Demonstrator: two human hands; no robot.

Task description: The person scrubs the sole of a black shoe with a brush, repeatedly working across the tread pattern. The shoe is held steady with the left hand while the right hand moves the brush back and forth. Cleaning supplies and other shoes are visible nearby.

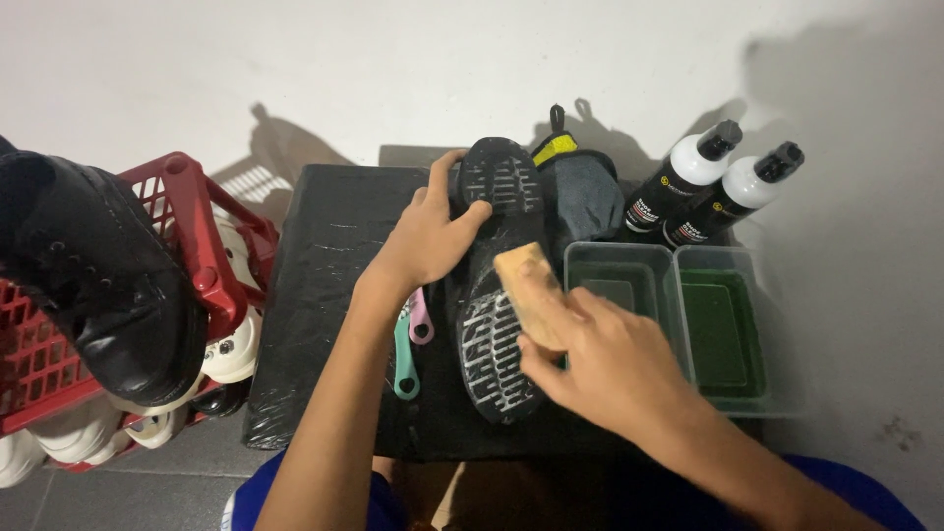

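While the shoe lies sole-up at frame centre on the black worktop (324, 295):
Left hand (428, 236): closed around the heel end of the shoe (501, 285).
Right hand (610, 359): gripping a tan brush (526, 285) pressed on the sole.
Right of frame: two clear tubs (678, 324), two bottles (708, 187).
Left of frame: red crate (187, 226), black boot (108, 285).
Beside the shoe: pink and teal handles (411, 339).

Glossy black leather boot (108, 285), red plastic crate (187, 226), rough rubber sole (497, 334), pale wooden brush (531, 295)
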